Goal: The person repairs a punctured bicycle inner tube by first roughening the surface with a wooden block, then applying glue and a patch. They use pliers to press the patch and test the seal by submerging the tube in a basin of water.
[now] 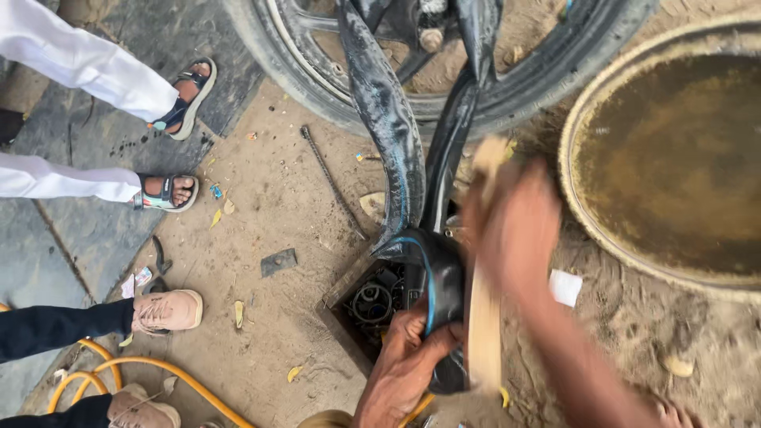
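Your left hand (408, 361) grips black rubber inner tube (440, 293) | right hand (511, 230) blurred, grip unclear, on pale wooden stick (483, 333) | round metal basin (579, 214) holds murky brown water (682, 158)

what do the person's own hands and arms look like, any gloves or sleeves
Both are bare: no gloves, no sleeves, no watch or rings that show. The left hand is sharp enough to show knuckles and creased fingers. The right hand and its forearm are smeared by motion blur, so finer detail there cannot be told.

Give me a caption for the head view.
Left hand grips a black inner tube while the blurred right hand moves over it.
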The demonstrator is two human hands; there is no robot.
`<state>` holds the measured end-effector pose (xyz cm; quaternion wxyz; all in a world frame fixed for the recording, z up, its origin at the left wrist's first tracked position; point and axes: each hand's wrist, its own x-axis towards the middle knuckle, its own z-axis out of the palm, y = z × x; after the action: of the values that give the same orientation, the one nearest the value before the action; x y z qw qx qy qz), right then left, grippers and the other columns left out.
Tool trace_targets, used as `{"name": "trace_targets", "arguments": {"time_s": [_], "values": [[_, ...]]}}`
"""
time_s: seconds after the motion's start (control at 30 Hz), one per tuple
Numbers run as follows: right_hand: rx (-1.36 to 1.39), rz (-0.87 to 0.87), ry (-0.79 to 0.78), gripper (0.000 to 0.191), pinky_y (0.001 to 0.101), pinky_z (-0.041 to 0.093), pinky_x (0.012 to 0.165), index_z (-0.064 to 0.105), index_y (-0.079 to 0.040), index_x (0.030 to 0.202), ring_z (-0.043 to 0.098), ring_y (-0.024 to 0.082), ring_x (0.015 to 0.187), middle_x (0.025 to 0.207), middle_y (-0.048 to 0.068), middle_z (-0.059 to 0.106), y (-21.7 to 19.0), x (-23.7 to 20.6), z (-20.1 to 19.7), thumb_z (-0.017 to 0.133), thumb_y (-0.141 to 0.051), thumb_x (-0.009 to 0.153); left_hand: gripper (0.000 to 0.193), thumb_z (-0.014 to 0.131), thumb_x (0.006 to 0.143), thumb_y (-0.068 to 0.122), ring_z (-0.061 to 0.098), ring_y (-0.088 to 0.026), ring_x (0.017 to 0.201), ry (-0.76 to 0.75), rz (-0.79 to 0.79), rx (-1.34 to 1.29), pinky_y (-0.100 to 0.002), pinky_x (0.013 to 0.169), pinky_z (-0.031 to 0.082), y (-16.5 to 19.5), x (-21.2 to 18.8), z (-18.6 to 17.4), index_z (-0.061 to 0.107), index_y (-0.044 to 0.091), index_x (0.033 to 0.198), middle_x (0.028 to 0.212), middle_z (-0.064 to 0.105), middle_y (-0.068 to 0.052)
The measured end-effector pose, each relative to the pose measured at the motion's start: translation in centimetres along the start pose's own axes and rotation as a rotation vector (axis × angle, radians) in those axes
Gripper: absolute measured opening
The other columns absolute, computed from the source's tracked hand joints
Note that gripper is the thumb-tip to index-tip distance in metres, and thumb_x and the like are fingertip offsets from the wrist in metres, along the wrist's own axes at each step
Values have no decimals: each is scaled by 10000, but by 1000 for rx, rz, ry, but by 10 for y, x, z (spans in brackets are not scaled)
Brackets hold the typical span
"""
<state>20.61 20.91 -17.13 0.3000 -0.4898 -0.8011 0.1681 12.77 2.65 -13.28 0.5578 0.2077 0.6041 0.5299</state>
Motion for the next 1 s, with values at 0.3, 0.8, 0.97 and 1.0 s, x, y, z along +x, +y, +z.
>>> {"name": "trace_targets", "arguments": {"time_s": [0.3,0.8,0.97,1.0], "values": [[266,-236,-39,339,409,531,574,734,-26,1091,663,298,678,790,166,648,-28,-91,-64,670,-235,832,279,699,871,35,642,-113,872,91,28,-31,-288,779,515,-6,12,-7,728,-21,1143,985,724,-38],[122,-54,-162,396,499,542,642,739,-69,1206,660,409,901,1006,278,633,-17,-50,-15,699,-233,847,214,628,877,-45,613,-113,723,50,7,-115,-315,656,521,-8,7,-5,728,-30,1065,874,709,-52],[55,865,-135,338,391,503,581,742,-32,1005,615,199,685,857,112,661,41,69,4,679,-356,935,272,652,854,-21,656,-67,809,213,-51,-141,-269,798,558,-2,5,2,741,82,1090,940,747,-1],[3,620,-33,330,397,505,576,739,-27,1022,619,216,683,840,116,654,40,50,-23,677,-337,925,264,665,857,-13,650,-74,805,222,-55,-112,-282,809,558,-1,6,1,740,83,1091,932,739,-2]]}}
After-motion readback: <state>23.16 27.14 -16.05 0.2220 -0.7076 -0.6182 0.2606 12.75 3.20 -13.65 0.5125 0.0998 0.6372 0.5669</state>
